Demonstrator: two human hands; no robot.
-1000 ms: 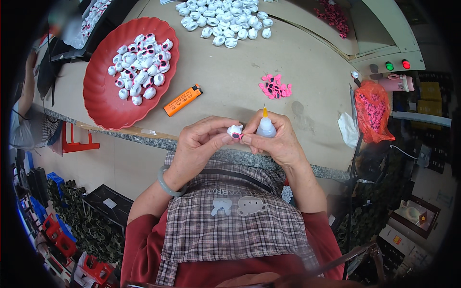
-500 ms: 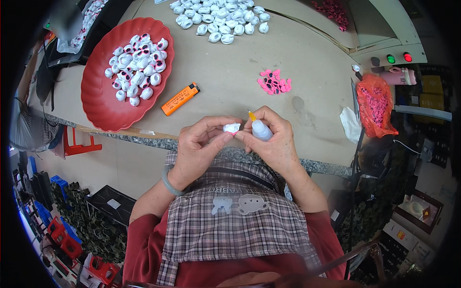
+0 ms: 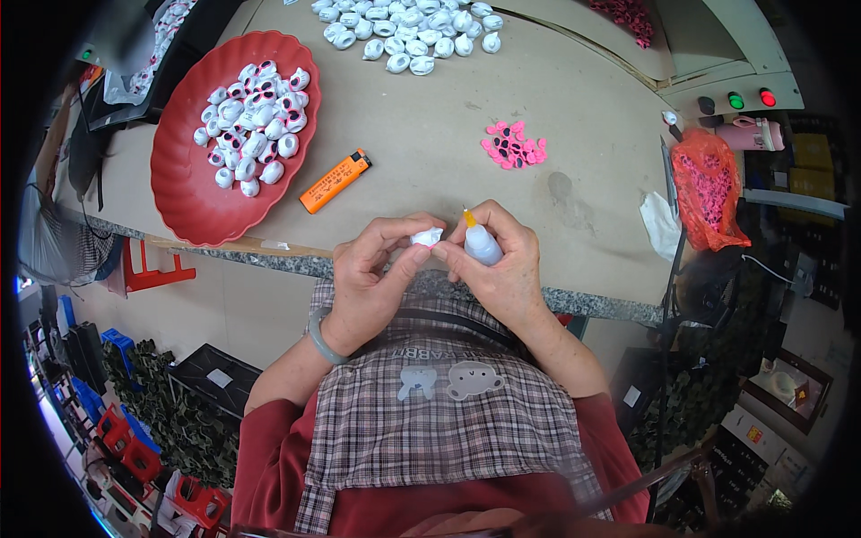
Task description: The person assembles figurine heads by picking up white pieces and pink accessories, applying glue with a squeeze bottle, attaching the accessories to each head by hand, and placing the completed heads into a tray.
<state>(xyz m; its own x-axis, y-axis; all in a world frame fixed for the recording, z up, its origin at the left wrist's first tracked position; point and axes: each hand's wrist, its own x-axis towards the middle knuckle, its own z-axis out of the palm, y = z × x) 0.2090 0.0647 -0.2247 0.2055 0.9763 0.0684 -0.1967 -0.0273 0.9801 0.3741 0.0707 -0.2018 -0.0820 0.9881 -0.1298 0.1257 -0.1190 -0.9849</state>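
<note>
Between the thumb and fingers of my left hand (image 3: 369,267) is a small rounded white piece (image 3: 427,237), with a trace of pink at its lower edge. My right hand (image 3: 509,276) keeps a translucent squeeze bottle (image 3: 483,247) against its palm, the yellow needle tip pointing up and away from me. The right thumb and fingertip meet the white piece at its right side. Both hands are close together over the table's near edge. Beyond them lies a cluster of small pink and black pieces (image 3: 513,146). An orange lighter (image 3: 334,181) rests to the left.
A red scalloped tray (image 3: 179,193) at the left holds many white pieces with pink and black parts. Plain white pieces (image 3: 413,36) are spread at the far side. At the right are an orange-red bag (image 3: 731,224) of pink bits, white tissue (image 3: 659,224) and a pink bottle (image 3: 752,135).
The white piece has tilted a little in my fingers, and less of its pink edge shows. Both hands keep their grips. The whole view has shifted slightly.
</note>
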